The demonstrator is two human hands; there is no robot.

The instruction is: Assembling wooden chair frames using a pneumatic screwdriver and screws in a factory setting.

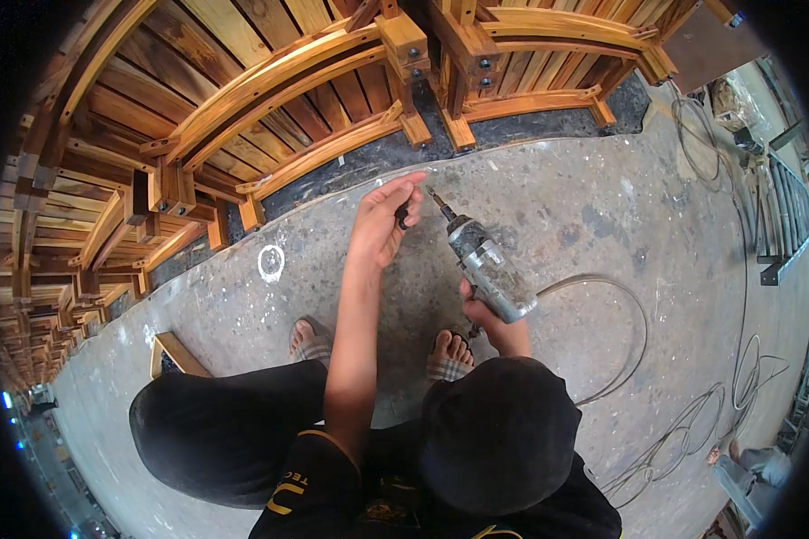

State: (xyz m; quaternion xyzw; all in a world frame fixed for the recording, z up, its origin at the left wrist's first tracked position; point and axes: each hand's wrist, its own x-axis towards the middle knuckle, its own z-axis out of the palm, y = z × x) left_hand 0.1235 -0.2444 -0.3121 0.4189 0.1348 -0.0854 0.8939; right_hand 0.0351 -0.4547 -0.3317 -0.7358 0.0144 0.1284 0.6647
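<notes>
My right hand (499,328) is wrapped round the grip of a grey air impact driver (494,269). Its bit (440,203) points up and left, toward the wooden furniture. Just left of the bit's tip is my left hand (388,218), thumb and forefinger brought together and the other fingers curled. A small black piece (403,218) shows among those curled fingers; its kind is too small to tell. A thin air hose (636,310) loops away to the right of the driver.
Slatted wooden furniture frames (288,81) stand in a row along the far side and down the left, on a dark sheet (360,166). A wooden corner piece (182,353) lies beside my left knee. Coiled hoses (683,431) and a metal rack (786,211) are at right.
</notes>
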